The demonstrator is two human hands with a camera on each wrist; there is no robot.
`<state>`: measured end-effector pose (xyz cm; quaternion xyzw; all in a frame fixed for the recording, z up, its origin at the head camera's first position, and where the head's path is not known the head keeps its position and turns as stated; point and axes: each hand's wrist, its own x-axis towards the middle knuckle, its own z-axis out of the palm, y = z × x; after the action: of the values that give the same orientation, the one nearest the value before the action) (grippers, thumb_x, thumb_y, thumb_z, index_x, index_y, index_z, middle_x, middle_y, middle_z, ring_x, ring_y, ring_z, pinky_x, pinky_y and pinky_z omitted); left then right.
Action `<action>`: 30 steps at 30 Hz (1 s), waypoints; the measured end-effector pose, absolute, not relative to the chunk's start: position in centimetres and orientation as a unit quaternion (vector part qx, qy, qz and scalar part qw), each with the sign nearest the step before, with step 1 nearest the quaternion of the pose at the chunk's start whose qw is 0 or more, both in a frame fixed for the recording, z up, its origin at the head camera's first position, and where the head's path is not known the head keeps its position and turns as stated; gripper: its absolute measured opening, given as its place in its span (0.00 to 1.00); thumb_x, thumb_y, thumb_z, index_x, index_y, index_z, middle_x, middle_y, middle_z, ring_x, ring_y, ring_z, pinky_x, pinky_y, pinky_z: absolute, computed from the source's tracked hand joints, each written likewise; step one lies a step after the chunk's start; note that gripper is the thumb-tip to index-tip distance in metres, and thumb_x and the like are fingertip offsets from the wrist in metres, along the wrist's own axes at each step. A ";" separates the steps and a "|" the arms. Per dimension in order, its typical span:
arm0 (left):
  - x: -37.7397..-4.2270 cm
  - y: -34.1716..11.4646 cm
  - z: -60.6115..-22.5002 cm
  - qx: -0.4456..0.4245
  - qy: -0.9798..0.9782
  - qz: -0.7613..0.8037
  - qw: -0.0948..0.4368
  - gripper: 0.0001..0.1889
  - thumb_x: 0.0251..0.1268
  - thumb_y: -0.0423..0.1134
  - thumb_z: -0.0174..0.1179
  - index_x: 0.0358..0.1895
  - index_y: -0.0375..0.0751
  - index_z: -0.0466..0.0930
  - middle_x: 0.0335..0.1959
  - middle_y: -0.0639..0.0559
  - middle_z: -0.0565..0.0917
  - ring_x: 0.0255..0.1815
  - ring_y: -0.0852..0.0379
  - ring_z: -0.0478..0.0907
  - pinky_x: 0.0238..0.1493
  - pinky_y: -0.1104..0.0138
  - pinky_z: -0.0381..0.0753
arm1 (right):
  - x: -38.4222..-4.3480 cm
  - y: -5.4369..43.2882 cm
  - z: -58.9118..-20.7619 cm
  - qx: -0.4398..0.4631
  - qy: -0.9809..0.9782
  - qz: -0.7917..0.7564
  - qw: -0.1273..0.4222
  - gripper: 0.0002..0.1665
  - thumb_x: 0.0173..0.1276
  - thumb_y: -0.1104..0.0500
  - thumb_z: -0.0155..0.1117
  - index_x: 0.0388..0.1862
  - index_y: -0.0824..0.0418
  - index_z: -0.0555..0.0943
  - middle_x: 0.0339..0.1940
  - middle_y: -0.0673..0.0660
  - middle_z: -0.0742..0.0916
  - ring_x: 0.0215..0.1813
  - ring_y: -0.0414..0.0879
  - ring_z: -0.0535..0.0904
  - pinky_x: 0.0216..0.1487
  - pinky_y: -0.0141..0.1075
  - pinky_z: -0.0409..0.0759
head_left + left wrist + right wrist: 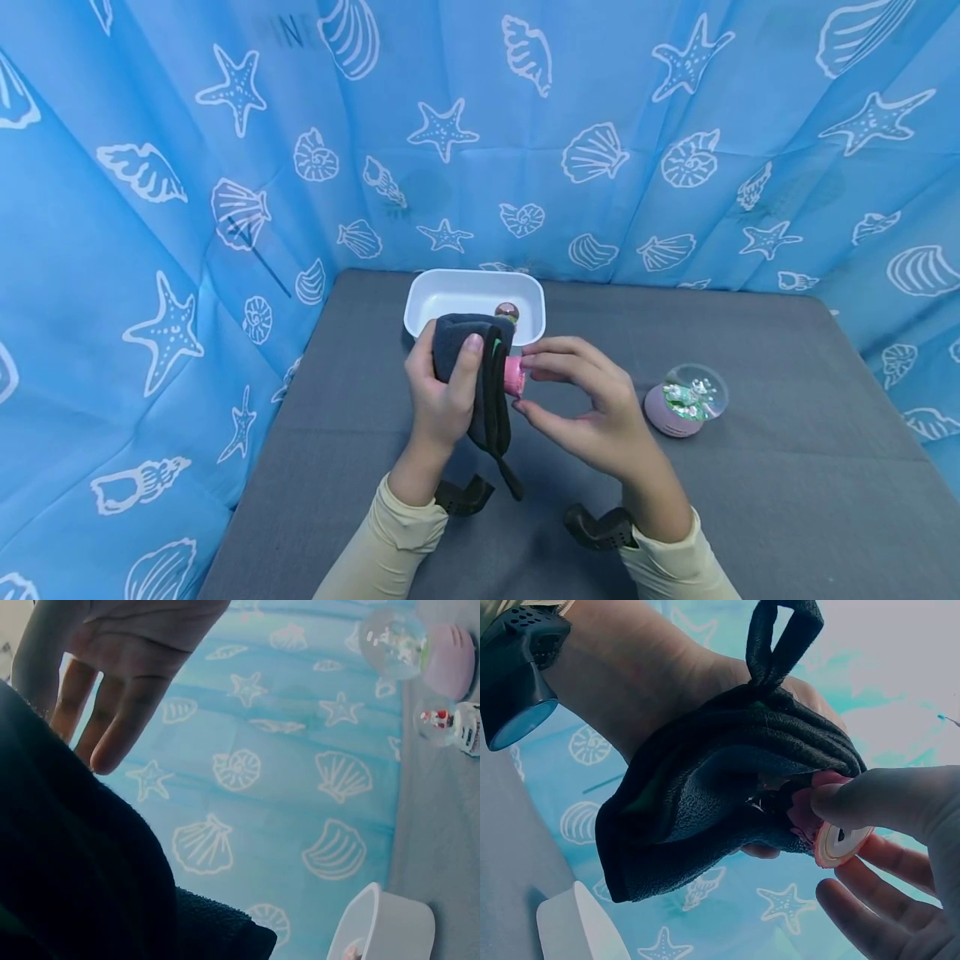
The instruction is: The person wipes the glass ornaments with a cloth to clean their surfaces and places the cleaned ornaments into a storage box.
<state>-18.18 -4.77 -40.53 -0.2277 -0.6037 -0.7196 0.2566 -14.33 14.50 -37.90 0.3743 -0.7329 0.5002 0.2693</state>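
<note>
My left hand grips a dark folded towel with a hanging loop, its thumb lying on the near face. Poking out of the towel's right side is the pink base of a snow globe; the rest of it is wrapped and mostly hidden. With thumb and fingertips my right hand pinches this base. The right wrist view shows the base's round pale underside turned outward, and the towel gaping open around it. In the left wrist view, the dark towel covers much of the lower left.
A white tray stands behind the hands, with a small globe in it. Right of my right hand sits a larger snow globe on a pinkish base. A smaller Santa globe appears near it in the left wrist view. A blue curtain hangs behind.
</note>
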 end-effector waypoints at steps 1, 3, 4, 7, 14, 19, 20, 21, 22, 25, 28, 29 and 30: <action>-18.2 -4.8 -40.5 -0.228 -0.604 -0.719 0.257 0.20 0.77 0.48 0.60 0.45 0.28 0.78 0.35 0.37 0.81 0.33 0.51 0.81 0.35 0.65 0.86 | -14.3 14.5 -37.9 0.373 -0.733 0.502 0.268 0.24 0.57 0.70 0.80 0.55 0.66 0.87 0.53 0.64 0.87 0.57 0.46 0.86 0.55 0.33 0.87; -18.2 -4.8 -40.5 -0.228 -0.604 -0.719 0.256 0.20 0.77 0.48 0.61 0.45 0.28 0.78 0.36 0.37 0.82 0.34 0.51 0.82 0.36 0.64 0.86 | -14.3 14.4 -37.9 0.371 -0.732 0.506 0.265 0.27 0.54 0.73 0.80 0.55 0.66 0.87 0.53 0.64 0.88 0.56 0.46 0.87 0.52 0.34 0.88; -18.2 -4.8 -40.5 -0.227 -0.605 -0.719 0.255 0.20 0.77 0.47 0.61 0.45 0.28 0.78 0.36 0.37 0.82 0.34 0.51 0.82 0.36 0.64 0.86 | -14.3 14.4 -37.9 0.370 -0.732 0.507 0.263 0.29 0.52 0.75 0.80 0.55 0.66 0.87 0.53 0.64 0.88 0.56 0.46 0.87 0.51 0.34 0.89; -18.2 -4.8 -40.5 -0.226 -0.605 -0.720 0.253 0.19 0.77 0.47 0.61 0.46 0.28 0.78 0.36 0.37 0.82 0.34 0.51 0.82 0.36 0.64 0.86 | -14.4 14.4 -38.0 0.368 -0.734 0.508 0.261 0.30 0.50 0.76 0.80 0.55 0.65 0.87 0.53 0.64 0.88 0.56 0.46 0.87 0.49 0.34 0.89; -18.1 -4.8 -40.4 -0.225 -0.604 -0.721 0.254 0.19 0.76 0.46 0.61 0.46 0.28 0.79 0.36 0.37 0.82 0.34 0.51 0.82 0.36 0.64 0.87 | -14.5 14.6 -38.1 0.370 -0.730 0.516 0.254 0.28 0.53 0.74 0.80 0.55 0.65 0.87 0.53 0.65 0.88 0.55 0.44 0.87 0.42 0.34 0.90; -18.2 -4.8 -40.4 -0.226 -0.602 -0.722 0.256 0.19 0.77 0.46 0.60 0.45 0.27 0.78 0.35 0.37 0.82 0.33 0.53 0.82 0.35 0.65 0.86 | -14.6 14.6 -38.2 0.370 -0.730 0.512 0.259 0.22 0.61 0.63 0.82 0.55 0.65 0.88 0.53 0.64 0.89 0.55 0.44 0.88 0.40 0.34 0.89; -18.1 -4.8 -40.4 -0.227 -0.601 -0.722 0.257 0.19 0.77 0.46 0.60 0.45 0.27 0.78 0.35 0.37 0.82 0.33 0.53 0.82 0.35 0.65 0.86 | -14.7 14.6 -38.2 0.369 -0.730 0.513 0.260 0.22 0.62 0.61 0.82 0.55 0.65 0.88 0.52 0.64 0.90 0.55 0.44 0.88 0.40 0.34 0.89; -18.1 -4.8 -40.4 -0.227 -0.601 -0.722 0.257 0.20 0.77 0.46 0.60 0.45 0.27 0.78 0.35 0.37 0.81 0.33 0.53 0.82 0.35 0.65 0.86 | -14.7 14.6 -38.2 0.369 -0.729 0.515 0.260 0.23 0.62 0.61 0.82 0.55 0.66 0.88 0.52 0.64 0.90 0.55 0.44 0.88 0.40 0.34 0.89; -18.1 -4.8 -40.4 -0.228 -0.601 -0.722 0.258 0.20 0.77 0.46 0.60 0.45 0.27 0.78 0.35 0.36 0.81 0.33 0.53 0.81 0.35 0.66 0.86 | -14.7 14.6 -38.2 0.367 -0.728 0.517 0.259 0.23 0.62 0.61 0.82 0.55 0.66 0.88 0.52 0.64 0.90 0.54 0.44 0.88 0.39 0.34 0.89; -18.1 -4.8 -40.4 -0.228 -0.600 -0.723 0.257 0.20 0.77 0.46 0.60 0.45 0.27 0.78 0.35 0.36 0.81 0.34 0.53 0.82 0.35 0.65 0.86 | -14.8 14.7 -38.3 0.358 -0.728 0.529 0.251 0.25 0.57 0.67 0.83 0.55 0.66 0.88 0.51 0.63 0.91 0.52 0.44 0.89 0.39 0.34 0.89; -18.0 -4.7 -40.3 -0.231 -0.598 -0.723 0.257 0.20 0.77 0.46 0.60 0.45 0.27 0.78 0.35 0.36 0.81 0.34 0.53 0.82 0.35 0.65 0.86 | -14.7 14.7 -38.3 0.338 -0.734 0.539 0.236 0.28 0.51 0.73 0.83 0.54 0.66 0.89 0.49 0.62 0.92 0.49 0.45 0.89 0.38 0.33 0.89; -18.0 -4.7 -40.3 -0.232 -0.597 -0.723 0.258 0.19 0.77 0.46 0.60 0.45 0.27 0.78 0.35 0.36 0.82 0.34 0.53 0.82 0.35 0.65 0.86 | -14.6 14.7 -38.3 0.329 -0.738 0.543 0.230 0.29 0.50 0.74 0.82 0.54 0.65 0.89 0.49 0.62 0.92 0.49 0.44 0.89 0.38 0.34 0.89; -18.0 -4.7 -40.3 -0.234 -0.597 -0.723 0.259 0.19 0.77 0.46 0.60 0.45 0.27 0.78 0.35 0.36 0.82 0.33 0.53 0.82 0.35 0.65 0.87 | -14.6 14.7 -38.3 0.319 -0.742 0.546 0.221 0.29 0.50 0.75 0.82 0.54 0.65 0.89 0.48 0.62 0.92 0.49 0.44 0.90 0.38 0.34 0.90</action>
<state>-18.00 -4.70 -40.25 -0.2338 -0.5967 -0.7227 0.2588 -14.58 14.73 -38.30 0.3188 -0.7424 0.5461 0.2214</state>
